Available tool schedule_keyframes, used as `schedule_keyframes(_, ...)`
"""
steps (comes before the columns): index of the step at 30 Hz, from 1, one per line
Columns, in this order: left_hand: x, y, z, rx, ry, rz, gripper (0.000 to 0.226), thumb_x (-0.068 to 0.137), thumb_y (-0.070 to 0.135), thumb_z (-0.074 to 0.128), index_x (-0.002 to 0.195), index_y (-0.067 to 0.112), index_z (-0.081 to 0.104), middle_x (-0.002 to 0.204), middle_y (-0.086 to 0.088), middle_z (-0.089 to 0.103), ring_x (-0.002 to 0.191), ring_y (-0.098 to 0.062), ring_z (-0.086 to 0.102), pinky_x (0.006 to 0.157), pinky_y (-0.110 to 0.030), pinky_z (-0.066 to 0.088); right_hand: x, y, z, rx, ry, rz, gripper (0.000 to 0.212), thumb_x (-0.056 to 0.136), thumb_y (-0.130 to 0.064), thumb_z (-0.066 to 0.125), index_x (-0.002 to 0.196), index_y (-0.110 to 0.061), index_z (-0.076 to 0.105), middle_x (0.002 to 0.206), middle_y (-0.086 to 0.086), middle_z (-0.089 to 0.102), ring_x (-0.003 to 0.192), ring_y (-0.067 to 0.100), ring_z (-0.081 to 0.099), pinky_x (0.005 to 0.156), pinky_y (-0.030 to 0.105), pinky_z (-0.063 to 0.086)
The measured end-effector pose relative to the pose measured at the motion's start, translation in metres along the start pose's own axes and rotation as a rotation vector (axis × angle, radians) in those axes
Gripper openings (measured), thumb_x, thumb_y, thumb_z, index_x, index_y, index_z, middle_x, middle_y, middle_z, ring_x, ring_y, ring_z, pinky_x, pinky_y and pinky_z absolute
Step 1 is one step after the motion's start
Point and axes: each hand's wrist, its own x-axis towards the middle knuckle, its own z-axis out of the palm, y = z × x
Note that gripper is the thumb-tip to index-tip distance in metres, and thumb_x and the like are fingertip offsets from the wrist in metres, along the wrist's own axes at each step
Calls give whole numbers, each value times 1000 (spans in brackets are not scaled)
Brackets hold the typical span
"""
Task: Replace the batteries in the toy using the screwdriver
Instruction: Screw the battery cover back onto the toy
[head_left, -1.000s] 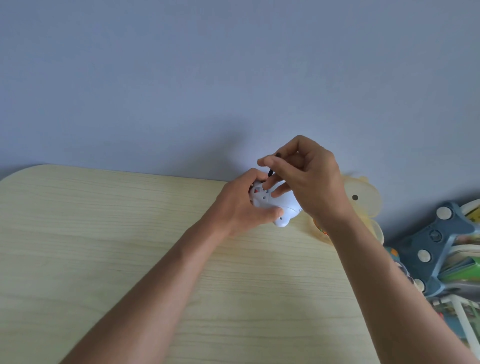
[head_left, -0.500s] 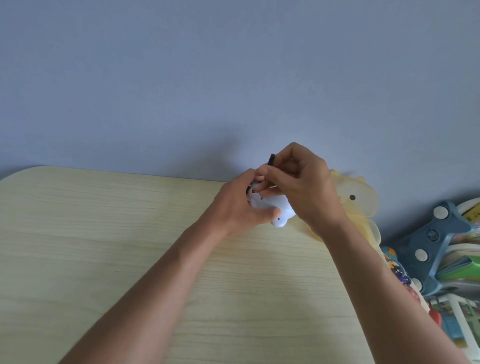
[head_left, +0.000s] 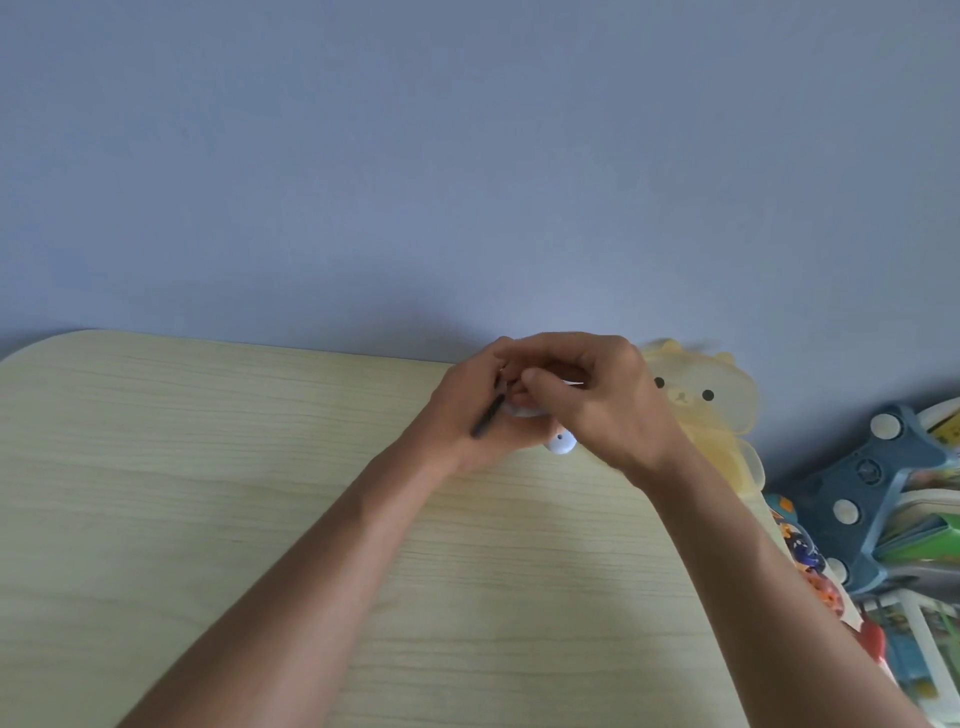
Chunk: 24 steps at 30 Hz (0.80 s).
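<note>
Both hands are bunched together over the far edge of the table, around 12 o'clock from the person. The left hand is wrapped around the small white toy, most of which is hidden; only a rounded nub with a dot pokes out under the knuckles. A thin dark screwdriver lies across the left hand, slanting toward 7 o'clock. The right hand comes over the top with curled fingers pinching at something on the toy, but I honestly can't tell what. My guess is we're at the battery-cover step, with the screw or cover being worked by fingertip. Next move probably needs the toy held steady and that small part not dropped. Count: two hands, one toy, one screwdriver, zero batteries visible. Out at 3 o'clock sits one translucent yellow bear-shaped case, then a blue toy rack.
</note>
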Motion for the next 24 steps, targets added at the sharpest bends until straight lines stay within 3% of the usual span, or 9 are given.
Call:
schedule_keyframes(3, -2, -3, -3, 161, 13, 89, 35, 72, 19, 82, 87, 39, 59, 75, 28, 63, 72, 9, 60, 69, -14, 48, -2, -3, -2, -32, -55, 4, 33, 79, 1, 65, 95, -25, 79, 86, -8, 78, 87, 3, 73, 76, 31, 61)
schedule_keyframes(5, -7, 3, -3, 269, 70, 164, 29, 79, -2, 71, 74, 22, 55, 67, 13, 57, 71, -10, 59, 64, -26, 51, -1, -4, -2, -67, -72, 1, 33, 76, -1, 70, 90, -30, 78, 89, -10, 76, 86, 3, 73, 73, 30, 61)
schedule_keyframes(6, -6, 3, -3, 236, 75, 156, 26, 79, 1, 71, 73, 19, 54, 69, 6, 58, 75, -18, 60, 65, -33, 54, 0, -3, -1, -72, -65, -8, 31, 75, -2, 74, 86, -30, 78, 88, -10, 75, 84, 7, 73, 71, 35, 61)
schedule_keyframes(8, -7, 5, -1, 185, 16, 93, 26, 70, 19, 80, 80, 24, 57, 78, 10, 66, 81, -15, 68, 69, -36, 58, 1, 1, -1, -87, -27, -60, 21, 73, -5, 79, 81, -24, 79, 87, -6, 73, 81, 12, 71, 70, 37, 58)
schedule_keyframes(10, -6, 8, -1, 95, 53, -1, 32, 65, 25, 83, 85, 28, 58, 85, 13, 71, 83, -5, 70, 68, -27, 55, 0, 6, -3, -129, 5, -111, 16, 74, -4, 79, 82, -18, 81, 87, -4, 72, 81, 10, 69, 69, 29, 55)
schedule_keyframes(12, -7, 9, -2, 41, 60, 30, 33, 69, 20, 82, 86, 34, 57, 81, 18, 69, 74, 4, 64, 61, -13, 47, -3, 9, -7, -197, 27, -148, 23, 76, -1, 76, 89, -18, 82, 91, -4, 71, 80, 9, 68, 70, 25, 55)
schedule_keyframes(16, -8, 9, -4, -4, 57, 6, 46, 71, 18, 86, 106, 37, 63, 91, 21, 69, 76, 9, 64, 64, -6, 45, -13, 15, -12, -478, 131, -348, 17, 79, -1, 75, 88, -15, 80, 89, 0, 67, 71, 18, 67, 62, 38, 56)
schedule_keyframes(20, -10, 12, -3, -31, 71, -4, 55, 64, 30, 86, 114, 35, 65, 104, 20, 70, 88, 2, 70, 74, -18, 58, -34, 22, -35, -537, 214, -293, 6, 78, -11, 80, 80, -16, 78, 80, -4, 67, 65, 16, 61, 58, 38, 53)
schedule_keyframes(24, -12, 14, 0, -3, 86, 30, 52, 62, 35, 84, 111, 36, 64, 100, 23, 68, 82, 3, 66, 68, -13, 51, -74, 37, -71, -614, 205, -63, 9, 79, -21, 80, 83, -29, 77, 73, -9, 69, 67, 16, 63, 62, 41, 54)
